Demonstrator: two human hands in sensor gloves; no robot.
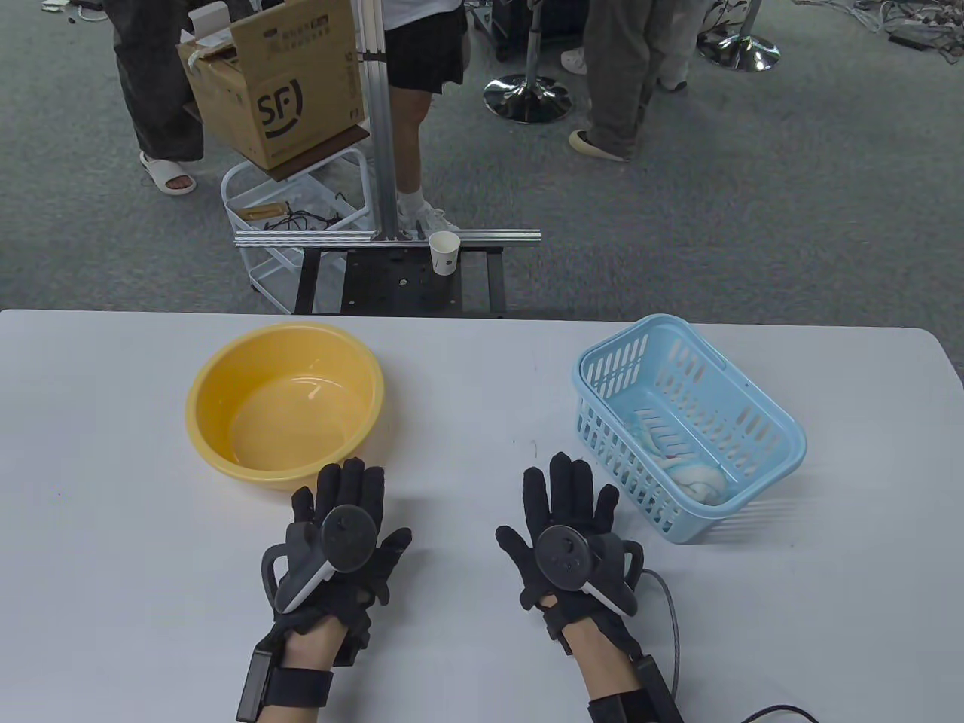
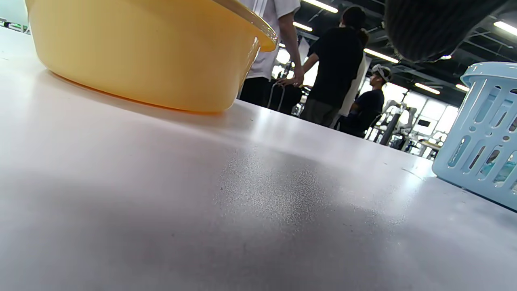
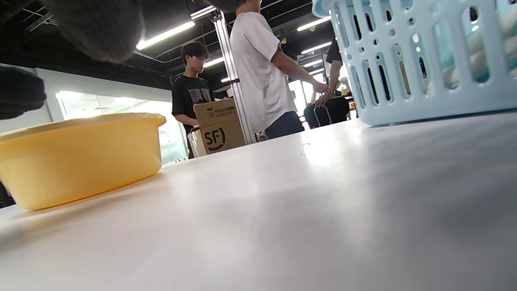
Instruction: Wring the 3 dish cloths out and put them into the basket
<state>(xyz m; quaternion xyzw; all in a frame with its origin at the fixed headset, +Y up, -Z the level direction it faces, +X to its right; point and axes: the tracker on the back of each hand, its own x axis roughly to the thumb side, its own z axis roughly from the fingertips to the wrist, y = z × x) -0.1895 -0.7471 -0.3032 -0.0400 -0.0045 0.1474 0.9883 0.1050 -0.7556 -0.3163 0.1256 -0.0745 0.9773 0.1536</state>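
Both hands lie flat and empty on the desk [image 1: 467,361], left hand [image 1: 343,538] touching the yellow basin [image 1: 285,403], right hand [image 1: 568,531] just beside the blue basket [image 1: 689,425]. Bare desk lies between them. The basket seems to hold bunched cloths [image 1: 681,452].

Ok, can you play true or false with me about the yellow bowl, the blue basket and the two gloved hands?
1. The yellow bowl has cloths in it. False: no cloth shows inside it.
2. The blue basket has cloth lying in it. True: crumpled cloths lie on its bottom.
3. The left hand is squeezing a cloth. False: it lies flat on the table with fingers spread, holding nothing.
4. The right hand lies flat and open beside the basket. True.
5. The basket sits to the left of the bowl. False: in the table view it is on the right.
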